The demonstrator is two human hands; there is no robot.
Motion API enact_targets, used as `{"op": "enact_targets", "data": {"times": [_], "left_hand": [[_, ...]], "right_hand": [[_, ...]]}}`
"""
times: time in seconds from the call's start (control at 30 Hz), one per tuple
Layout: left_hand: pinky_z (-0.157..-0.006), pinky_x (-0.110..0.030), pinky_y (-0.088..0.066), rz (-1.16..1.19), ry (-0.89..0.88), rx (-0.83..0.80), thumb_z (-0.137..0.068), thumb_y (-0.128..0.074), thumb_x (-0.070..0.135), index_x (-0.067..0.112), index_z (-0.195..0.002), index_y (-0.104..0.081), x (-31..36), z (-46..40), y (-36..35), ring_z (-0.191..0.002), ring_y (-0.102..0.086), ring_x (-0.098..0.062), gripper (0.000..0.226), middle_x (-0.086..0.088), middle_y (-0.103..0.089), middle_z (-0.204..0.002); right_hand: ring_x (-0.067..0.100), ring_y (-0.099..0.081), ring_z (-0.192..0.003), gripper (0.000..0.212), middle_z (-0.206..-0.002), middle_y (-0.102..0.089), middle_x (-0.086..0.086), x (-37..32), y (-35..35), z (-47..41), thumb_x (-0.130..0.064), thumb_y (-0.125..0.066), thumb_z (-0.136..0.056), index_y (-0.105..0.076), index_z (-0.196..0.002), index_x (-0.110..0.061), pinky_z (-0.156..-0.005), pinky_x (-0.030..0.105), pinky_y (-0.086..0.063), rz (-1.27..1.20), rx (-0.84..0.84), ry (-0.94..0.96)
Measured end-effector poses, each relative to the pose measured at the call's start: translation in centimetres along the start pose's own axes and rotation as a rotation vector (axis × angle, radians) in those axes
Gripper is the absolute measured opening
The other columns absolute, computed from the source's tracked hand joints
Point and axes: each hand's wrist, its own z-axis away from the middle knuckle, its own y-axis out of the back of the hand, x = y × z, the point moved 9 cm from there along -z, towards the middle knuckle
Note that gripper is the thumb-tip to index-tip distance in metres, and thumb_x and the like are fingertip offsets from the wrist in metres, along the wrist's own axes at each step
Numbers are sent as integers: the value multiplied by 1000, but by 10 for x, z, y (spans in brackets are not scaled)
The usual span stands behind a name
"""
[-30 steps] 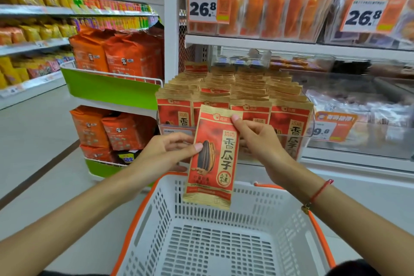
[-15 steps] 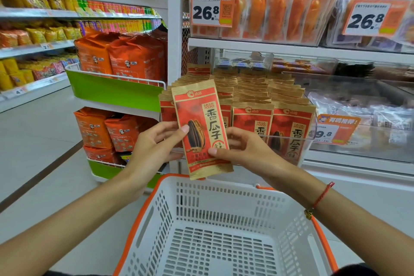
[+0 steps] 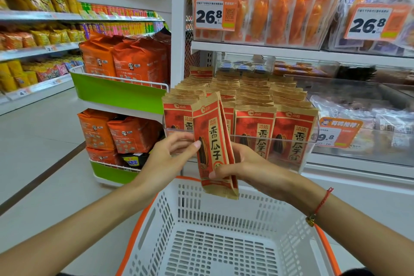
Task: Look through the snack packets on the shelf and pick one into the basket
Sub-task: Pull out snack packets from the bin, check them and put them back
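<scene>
The packet [image 3: 214, 141] has turned since half a second ago: then its front faced the camera flat, now it stands edge-on and tilted, its top leaning left, and a second red edge shows just behind it, though whether that is another packet cannot be told. It is up in front of the rows of like packets [image 3: 255, 105] in the clear bin [image 3: 291, 148] on the shelf, its lower end just above the far rim of the basket [image 3: 156, 219]. The left hand [image 3: 172, 154] holds the packet's left edge, thumb on the front and fingers [image 3: 179, 139] curled behind. The right hand [image 3: 244, 168] grips the lower right part, thumb across the front near the bottom. A red cord bracelet [image 3: 320, 204] sits on the right wrist. Orange bags [image 3: 125, 60] fill the green rack on the left.
</scene>
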Motion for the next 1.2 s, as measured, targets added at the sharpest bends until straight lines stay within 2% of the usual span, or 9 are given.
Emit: {"op": "enact_targets", "data": {"times": [0.1,0.2,0.4,0.53,0.63,0.73,0.83,1.03,1.2], "left_hand": [[-71,-5,-43,-65,-9,-65,-84,-57,53,42,-117,-59,9,6,-8,-86,-52,28,34,28,-60,-107],[-64,0,-40,-139,16,-142,-72,-53,68,61,-99,-53,14,12,-20,-86,-49,30,27,35,-57,-101],[-91,-19,-46,-115,36,-189,-65,-58,70,45,-114,-63,5,10,-21,-105,-60,7,55,23,-68,-110],[-75,-21,-58,-42,5,-131,-70,-64,56,44,-100,-66,10,10,-11,-87,-67,4,33,19,-73,-93],[-64,-20,-59,35,14,-25,-68,-69,45,33,-96,-68,12,7,2,-78,-71,-6,30,9,-75,-88],[-64,-22,-59,57,25,16,-65,-72,41,17,-98,-69,11,7,6,-74,-73,-10,41,0,-76,-86],[-58,-19,-56,77,5,38,-66,-75,36,10,-96,-69,12,7,7,-73,-73,-11,40,-3,-76,-84],[-74,-27,-60,97,5,74,-70,-77,32,8,-99,-71,10,5,16,-79,-74,-18,38,-4,-77,-87],[-73,-22,-60,96,27,44,-78,-75,24,14,-96,-73,9,6,15,-80,-74,-15,20,0,-77,-84]], "right_hand": [[28,-66,-106,49,-115,-67,18,4,6,-3,-4,-74,-80,-54,-125,-8,-97,37,-52,33,64,-21],[32,-63,-104,63,-114,-64,20,3,6,-3,-18,-82,-74,-46,-124,-2,-88,36,-52,183,125,-15],[21,-56,-73,66,-87,-61,6,-7,0,2,-26,-88,-67,-40,-107,-5,-61,33,-48,259,172,46],[3,-62,-62,59,-82,-67,-10,-6,6,3,-18,-87,-69,-40,-105,-16,-66,21,-51,159,148,59],[-9,-63,-80,80,-108,-58,-11,-15,17,6,-23,-87,-67,-38,-129,-23,-70,12,-50,190,220,96],[2,-54,-115,113,-130,-48,-10,-18,23,5,-41,-90,-57,-25,-148,-28,-99,28,-49,290,282,118],[11,-48,-125,126,-138,-45,-8,-17,21,5,-60,-85,-42,-26,-149,-28,-106,40,-45,322,286,128],[7,-62,-92,98,-105,-60,-10,-24,35,9,-56,-79,-50,-43,-135,-25,-82,30,-56,303,378,157],[12,-66,-76,77,-86,-67,0,-31,46,13,-55,-78,-62,-47,-125,-23,-73,40,-58,431,497,197]]}}
